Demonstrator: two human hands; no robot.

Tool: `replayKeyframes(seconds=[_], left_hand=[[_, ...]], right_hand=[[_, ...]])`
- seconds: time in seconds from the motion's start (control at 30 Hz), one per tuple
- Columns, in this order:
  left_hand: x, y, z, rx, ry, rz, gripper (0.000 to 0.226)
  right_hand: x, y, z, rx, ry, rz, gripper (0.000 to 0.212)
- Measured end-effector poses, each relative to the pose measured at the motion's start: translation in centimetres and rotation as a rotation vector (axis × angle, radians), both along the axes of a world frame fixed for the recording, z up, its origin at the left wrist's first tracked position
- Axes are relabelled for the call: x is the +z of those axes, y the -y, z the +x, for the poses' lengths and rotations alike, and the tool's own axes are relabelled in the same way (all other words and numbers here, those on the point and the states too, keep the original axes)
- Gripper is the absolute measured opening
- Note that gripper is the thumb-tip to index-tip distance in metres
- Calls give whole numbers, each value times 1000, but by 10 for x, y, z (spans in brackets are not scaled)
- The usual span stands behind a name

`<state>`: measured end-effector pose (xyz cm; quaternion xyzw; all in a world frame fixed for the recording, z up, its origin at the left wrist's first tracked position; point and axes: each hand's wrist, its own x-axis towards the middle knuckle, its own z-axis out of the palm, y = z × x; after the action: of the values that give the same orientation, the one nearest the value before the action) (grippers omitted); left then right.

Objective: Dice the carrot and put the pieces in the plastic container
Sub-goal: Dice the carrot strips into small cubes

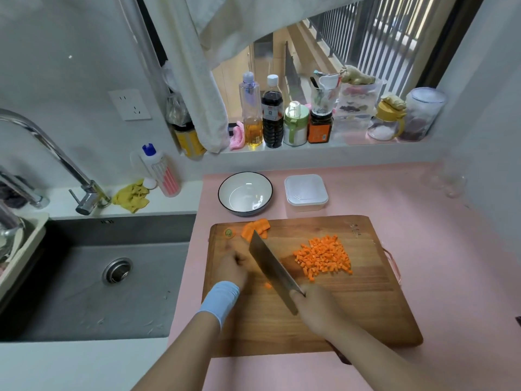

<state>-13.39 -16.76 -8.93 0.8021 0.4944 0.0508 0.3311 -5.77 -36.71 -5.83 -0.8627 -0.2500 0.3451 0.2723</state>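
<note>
On the wooden cutting board (338, 306) lies a heap of diced carrot (324, 256) right of centre. Uncut carrot slices (255, 228) sit at the board's far left corner, beside a carrot end stub (229, 232). My right hand (315, 306) grips the handle of a cleaver (270, 266), whose blade angles up to the left toward the slices. My left hand (232, 268), with a blue wristband, rests on the board left of the blade, fingers curled; what lies under them is hidden. One small carrot piece (267, 285) lies by the blade. The plastic container (306, 191) stands closed behind the board.
A white bowl (245, 193) with a dark rim stands left of the container. A sink (98, 277) with a faucet (56, 156) lies to the left. Bottles and jars (296, 122) line the windowsill. The pink counter (437, 235) extends to the right.
</note>
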Motion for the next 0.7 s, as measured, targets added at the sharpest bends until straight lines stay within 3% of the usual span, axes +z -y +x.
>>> replayKeyframes(seconds=[0.13,0.43,0.6,0.7], left_hand=[[-1,2,2,-36,-33,0,26],[-5,-1,26,-160,-46,-44,36],[-10,-18,52,-163,-18,75,40],[-11,-35,64,-153,-44,128,27]], right_hand=[[-4,-6,-9,11,-7,-4,40],[4,17,29,-223,52,-58,35],[14,11,34,-202,56,-27,43],[12,-1,34,-203,45,-11,45]])
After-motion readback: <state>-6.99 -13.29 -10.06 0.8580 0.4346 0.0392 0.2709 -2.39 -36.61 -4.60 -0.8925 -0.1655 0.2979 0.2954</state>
